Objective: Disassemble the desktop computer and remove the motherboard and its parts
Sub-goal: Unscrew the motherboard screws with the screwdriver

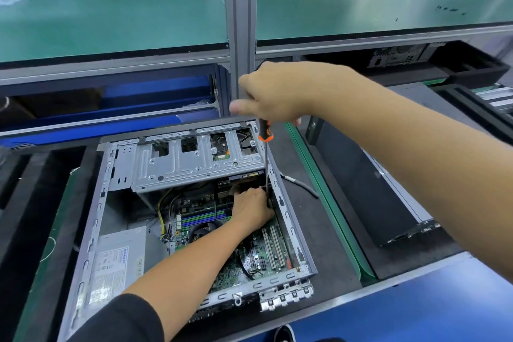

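Case [91, 233]: open, centre of frame, on dark mat. Motherboard [258, 255]: inside, lower right of the case, still seated. Drive cage [194, 158]: upper part of the case. PSU [116, 261]: lower left. Right hand [274, 94]: above the case, fingers curled round screwdriver [265, 153], shaft pointing down inside the right wall. Left hand [251, 209]: on the motherboard's upper edge at the shaft's tip; fingertips hidden, grip cannot be told.

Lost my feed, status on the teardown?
Right hand grips screwdriver, shaft down inside case. Left hand at its tip. Motherboard still in. Drive cage overhangs.
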`<state>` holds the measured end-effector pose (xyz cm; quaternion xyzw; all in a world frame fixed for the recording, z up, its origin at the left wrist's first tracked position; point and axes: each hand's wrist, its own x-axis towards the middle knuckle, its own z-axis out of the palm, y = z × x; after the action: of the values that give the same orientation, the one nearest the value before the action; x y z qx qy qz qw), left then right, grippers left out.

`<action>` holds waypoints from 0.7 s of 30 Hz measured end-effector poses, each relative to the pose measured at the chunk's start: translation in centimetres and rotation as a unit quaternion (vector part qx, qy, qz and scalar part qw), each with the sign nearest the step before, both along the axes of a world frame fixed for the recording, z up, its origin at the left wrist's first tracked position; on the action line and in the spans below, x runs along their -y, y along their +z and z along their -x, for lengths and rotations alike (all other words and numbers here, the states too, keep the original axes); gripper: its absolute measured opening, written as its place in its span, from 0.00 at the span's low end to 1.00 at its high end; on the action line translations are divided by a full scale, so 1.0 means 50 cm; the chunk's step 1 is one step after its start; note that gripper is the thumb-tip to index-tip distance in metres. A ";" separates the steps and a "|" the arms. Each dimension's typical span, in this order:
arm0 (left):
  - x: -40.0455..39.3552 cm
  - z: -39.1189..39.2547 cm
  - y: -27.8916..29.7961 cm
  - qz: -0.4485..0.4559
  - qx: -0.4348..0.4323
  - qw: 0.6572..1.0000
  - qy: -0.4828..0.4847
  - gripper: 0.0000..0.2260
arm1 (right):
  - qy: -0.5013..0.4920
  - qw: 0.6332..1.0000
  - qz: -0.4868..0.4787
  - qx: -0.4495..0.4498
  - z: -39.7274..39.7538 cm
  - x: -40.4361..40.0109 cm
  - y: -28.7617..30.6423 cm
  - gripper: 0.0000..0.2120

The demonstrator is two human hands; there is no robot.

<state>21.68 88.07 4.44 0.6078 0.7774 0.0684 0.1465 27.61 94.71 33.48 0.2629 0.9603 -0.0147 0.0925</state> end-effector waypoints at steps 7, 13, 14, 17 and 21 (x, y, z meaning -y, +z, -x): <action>0.003 0.003 -0.002 -0.001 0.004 1.000 0.001 0.12 | 0.053 0.997 0.048 0.009 0.010 0.007 0.000 0.10; 0.004 0.012 -0.006 -0.007 0.045 0.999 0.003 0.10 | 0.077 0.991 0.110 0.018 0.005 -0.006 0.017 0.11; 0.003 0.014 -0.005 -0.003 0.051 0.999 0.000 0.09 | 0.068 0.990 0.121 0.016 0.005 -0.007 0.016 0.10; 0.003 0.021 0.011 0.038 0.049 0.998 -0.026 0.12 | 0.055 0.993 0.103 -0.001 0.007 -0.009 0.003 0.06; 0.017 0.044 0.052 0.044 0.122 0.991 -0.036 0.13 | 0.006 1.000 -0.010 0.025 0.017 -0.017 -0.008 0.17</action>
<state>19.47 87.20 7.05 0.6159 0.7334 0.1022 0.2688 26.74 95.54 33.06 0.2587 0.9591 0.0018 0.1145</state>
